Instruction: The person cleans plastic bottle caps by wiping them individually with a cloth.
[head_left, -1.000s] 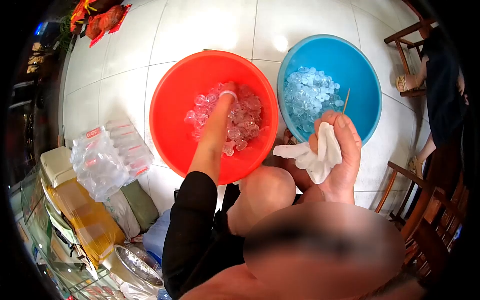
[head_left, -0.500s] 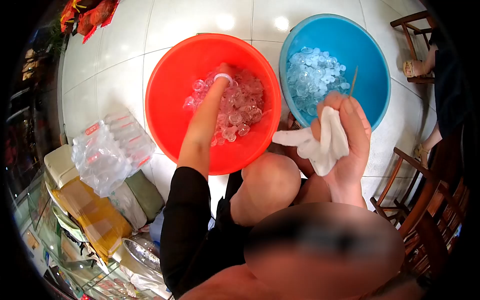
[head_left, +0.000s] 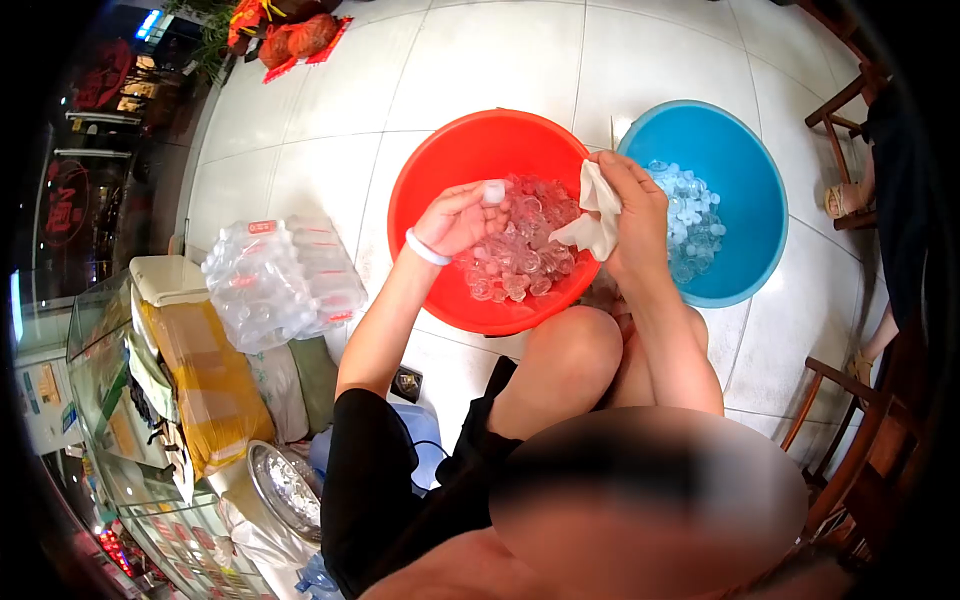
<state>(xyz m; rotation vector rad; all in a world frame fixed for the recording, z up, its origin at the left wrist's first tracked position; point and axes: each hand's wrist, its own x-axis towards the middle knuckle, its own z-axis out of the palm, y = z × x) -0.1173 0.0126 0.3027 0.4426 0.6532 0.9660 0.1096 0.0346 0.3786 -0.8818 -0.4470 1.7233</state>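
My left hand [head_left: 465, 215], a white band at its wrist, is raised over the left side of the red basin [head_left: 425, 165]. Between its fingertips is a small whitish translucent cap-like piece [head_left: 494, 193]. Below lies a heap of clear plastic pieces [head_left: 525, 245], several of them round and cup-shaped. Above the red basin's right rim, my right hand [head_left: 640, 205] is closed on a white cloth [head_left: 598, 215] that hangs from the fingers. A thin stick [head_left: 612, 132] seems to point up from the same hand.
Beside the red basin stands a blue basin [head_left: 755, 240] with whitish and clear pieces [head_left: 688, 205]. Wrapped bottles [head_left: 285, 280], a yellow taped parcel [head_left: 205, 375] and a metal bowl [head_left: 285, 490] are at the left. Wooden chairs [head_left: 850, 400] and another person's foot [head_left: 845, 198] are at the right.
My left hand has come up out of the heap in the red basin with a small whitish piece. My right hand has moved left with the cloth. The whole view has shifted.
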